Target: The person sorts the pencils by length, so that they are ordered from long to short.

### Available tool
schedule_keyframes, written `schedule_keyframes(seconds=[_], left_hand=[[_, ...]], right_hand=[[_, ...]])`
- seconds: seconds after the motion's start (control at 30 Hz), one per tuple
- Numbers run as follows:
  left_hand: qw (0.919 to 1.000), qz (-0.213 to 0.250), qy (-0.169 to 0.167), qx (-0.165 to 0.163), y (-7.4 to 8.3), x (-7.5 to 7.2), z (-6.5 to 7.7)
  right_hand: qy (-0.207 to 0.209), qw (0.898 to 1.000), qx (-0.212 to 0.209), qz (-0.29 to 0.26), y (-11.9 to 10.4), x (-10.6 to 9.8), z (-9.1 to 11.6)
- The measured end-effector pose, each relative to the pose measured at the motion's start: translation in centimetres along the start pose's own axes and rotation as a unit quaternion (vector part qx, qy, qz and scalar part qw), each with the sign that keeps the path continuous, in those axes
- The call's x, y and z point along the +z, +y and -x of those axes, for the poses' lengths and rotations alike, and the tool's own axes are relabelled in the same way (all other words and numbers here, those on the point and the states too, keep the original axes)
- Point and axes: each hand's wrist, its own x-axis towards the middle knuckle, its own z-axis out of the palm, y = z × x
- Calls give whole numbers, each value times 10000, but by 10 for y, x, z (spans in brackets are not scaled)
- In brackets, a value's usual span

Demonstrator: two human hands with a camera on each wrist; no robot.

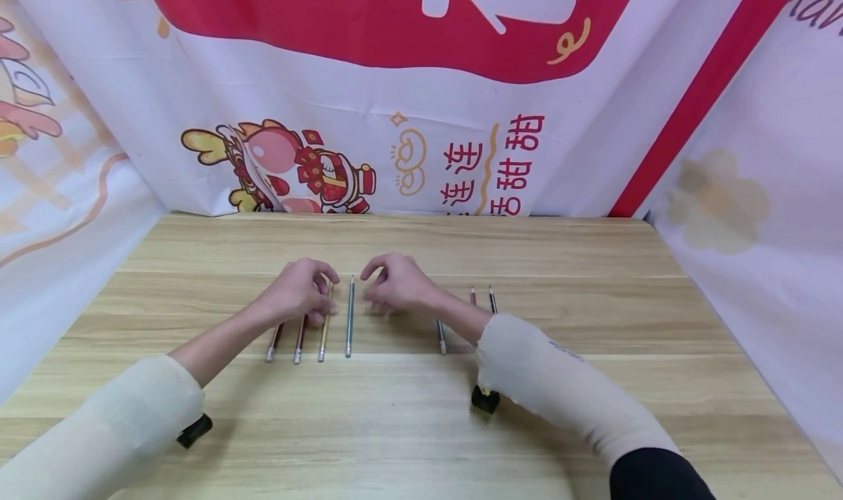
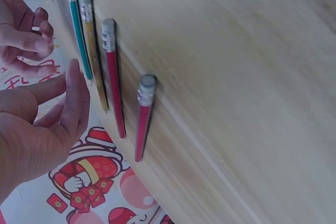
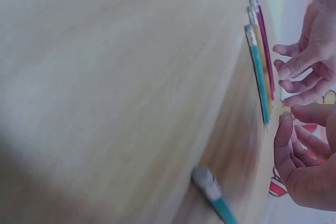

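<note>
My left hand [image 1: 304, 289] hovers over a yellow pencil [image 1: 323, 339], fingers loosely bent and gripping nothing. Left of it lie two red pencils [image 1: 299, 341], partly hidden by that hand in the head view. A teal pencil [image 1: 350, 317] lies between the hands, its eraser end toward me. Just to its right is my right hand [image 1: 398, 284], slightly blurred, fingers loosely curved with nothing in them. In the right wrist view, the thumb and a finger of the right hand [image 3: 310, 156] come close together, apart from the teal pencil [image 3: 258, 74].
Under the right forearm lies another teal pencil [image 1: 442, 337], partly covered. Beyond that forearm are a reddish pencil [image 1: 473, 296] and a dark pencil [image 1: 492, 299]. A printed cloth [image 1: 395, 90] hangs at the back edge of the wooden table [image 1: 369, 427].
</note>
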Motion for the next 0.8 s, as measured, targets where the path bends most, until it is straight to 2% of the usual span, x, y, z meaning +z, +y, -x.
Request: schedule_keyframes(seconds=[0.23, 0.47, 0.8], left_hand=[[9999, 50, 44, 104, 10, 8, -3], [9994, -63, 52, 326, 21, 17, -8], [9979, 317, -62, 563, 35, 37, -15]], right_hand=[[111, 9996, -64, 250, 6, -25, 13], [304, 9990, -125, 313, 14, -41, 27], [466, 9980, -171, 380, 28, -60, 48]])
